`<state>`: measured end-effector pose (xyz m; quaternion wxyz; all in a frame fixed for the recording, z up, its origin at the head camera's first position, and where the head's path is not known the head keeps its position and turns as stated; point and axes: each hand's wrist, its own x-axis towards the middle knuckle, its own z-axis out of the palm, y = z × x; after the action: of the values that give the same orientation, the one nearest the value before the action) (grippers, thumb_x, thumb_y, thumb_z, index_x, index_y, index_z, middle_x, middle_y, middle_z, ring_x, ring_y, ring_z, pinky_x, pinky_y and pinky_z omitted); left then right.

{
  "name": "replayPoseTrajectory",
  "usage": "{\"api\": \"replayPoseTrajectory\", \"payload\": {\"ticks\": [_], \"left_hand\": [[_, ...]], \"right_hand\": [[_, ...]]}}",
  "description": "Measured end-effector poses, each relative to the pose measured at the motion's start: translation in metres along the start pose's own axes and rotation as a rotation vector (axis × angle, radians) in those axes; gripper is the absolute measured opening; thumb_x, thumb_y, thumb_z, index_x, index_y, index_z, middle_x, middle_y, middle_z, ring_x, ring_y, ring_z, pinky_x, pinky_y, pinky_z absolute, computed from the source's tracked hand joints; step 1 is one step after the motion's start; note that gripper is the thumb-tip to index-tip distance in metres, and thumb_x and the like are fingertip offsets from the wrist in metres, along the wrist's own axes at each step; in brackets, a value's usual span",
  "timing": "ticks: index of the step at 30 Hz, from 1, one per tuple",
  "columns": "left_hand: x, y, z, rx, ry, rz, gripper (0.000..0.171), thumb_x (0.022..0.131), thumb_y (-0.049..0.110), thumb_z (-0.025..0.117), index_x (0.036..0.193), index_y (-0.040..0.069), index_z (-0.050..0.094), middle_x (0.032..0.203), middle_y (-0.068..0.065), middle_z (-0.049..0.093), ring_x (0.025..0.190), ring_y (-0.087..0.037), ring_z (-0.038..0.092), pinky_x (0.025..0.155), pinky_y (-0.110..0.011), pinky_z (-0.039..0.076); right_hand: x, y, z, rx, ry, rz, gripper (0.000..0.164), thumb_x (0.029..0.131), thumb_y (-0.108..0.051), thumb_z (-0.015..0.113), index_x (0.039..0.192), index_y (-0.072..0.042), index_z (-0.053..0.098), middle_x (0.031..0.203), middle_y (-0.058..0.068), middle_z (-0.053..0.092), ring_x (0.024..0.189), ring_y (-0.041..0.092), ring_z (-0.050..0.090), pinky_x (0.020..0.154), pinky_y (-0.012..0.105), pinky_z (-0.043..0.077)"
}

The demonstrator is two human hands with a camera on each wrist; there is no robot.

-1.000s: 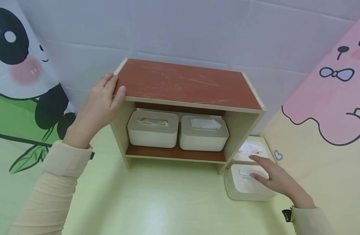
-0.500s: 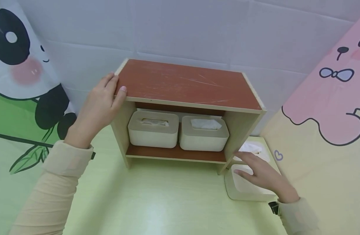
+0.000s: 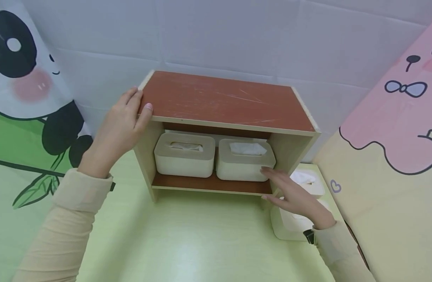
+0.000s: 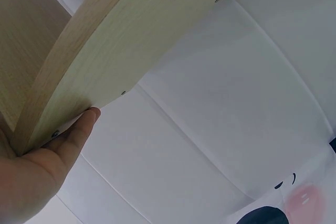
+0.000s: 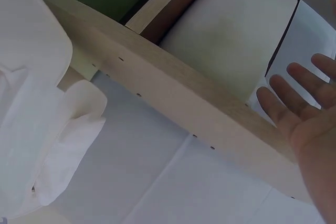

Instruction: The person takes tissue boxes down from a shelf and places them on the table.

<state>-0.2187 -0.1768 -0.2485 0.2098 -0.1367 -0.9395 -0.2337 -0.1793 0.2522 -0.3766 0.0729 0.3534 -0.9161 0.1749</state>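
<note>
A small two-tier wooden shelf (image 3: 223, 103) with a scratched red-brown top stands before me. My left hand (image 3: 113, 131) rests on its top left corner, thumb over the front edge and fingers lying straight along the outer side panel in the left wrist view. Inside are two cream tissue boxes, a left tissue box (image 3: 184, 164) and a right tissue box (image 3: 237, 168), each showing tissue in its slot. My right hand (image 3: 300, 197) hovers at the shelf's right front upright, fingers extended and holding nothing. Its fingertips overlap the right tissue box's lower front corner in the head view.
Right of the shelf on the pale green table (image 3: 201, 235) stand a front tissue box (image 3: 284, 227), partly behind my right hand, and a rear tissue box (image 3: 318, 186). A white cloth wall (image 3: 216, 35) rises behind; a cartoon-printed sheet (image 3: 392, 196) borders the right side.
My right hand has moved left, from above the tissue boxes beside the shelf to the shelf's right front opening. My left hand stays on the top corner.
</note>
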Motion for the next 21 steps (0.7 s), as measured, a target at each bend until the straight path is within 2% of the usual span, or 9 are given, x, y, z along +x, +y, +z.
{"api": "replayPoseTrajectory", "payload": {"ticks": [6, 12, 21], "left_hand": [[0.001, 0.0, 0.001, 0.002, -0.001, 0.0, 0.059, 0.097, 0.037, 0.028, 0.142, -0.001, 0.028, 0.148, -0.021, 0.025, 0.133, -0.04, 0.03, 0.104, -0.057, 0.028], [0.001, -0.001, 0.001, 0.007, 0.008, 0.005, 0.059, 0.097, 0.037, 0.028, 0.141, -0.001, 0.029, 0.147, -0.021, 0.026, 0.132, -0.04, 0.031, 0.104, -0.057, 0.029], [0.001, -0.001, 0.002, 0.009, 0.01, 0.006, 0.059, 0.097, 0.037, 0.028, 0.141, -0.002, 0.029, 0.147, -0.021, 0.026, 0.132, -0.04, 0.03, 0.104, -0.056, 0.029]], "right_hand": [[0.02, 0.0, 0.003, 0.01, -0.031, -0.019, 0.068, 0.085, -0.031, 0.063, 0.141, -0.005, 0.032, 0.145, 0.013, 0.034, 0.133, 0.031, 0.03, 0.107, 0.049, 0.027], [0.038, 0.003, 0.006, 0.028, -0.074, 0.007, 0.072, 0.085, -0.034, 0.062, 0.143, -0.008, 0.027, 0.149, 0.013, 0.024, 0.136, 0.035, 0.021, 0.108, 0.052, 0.024], [0.065, 0.008, 0.002, 0.046, -0.097, 0.024, 0.078, 0.083, -0.034, 0.064, 0.144, -0.006, 0.025, 0.15, 0.015, 0.021, 0.139, 0.036, 0.014, 0.11, 0.052, 0.019]]}}
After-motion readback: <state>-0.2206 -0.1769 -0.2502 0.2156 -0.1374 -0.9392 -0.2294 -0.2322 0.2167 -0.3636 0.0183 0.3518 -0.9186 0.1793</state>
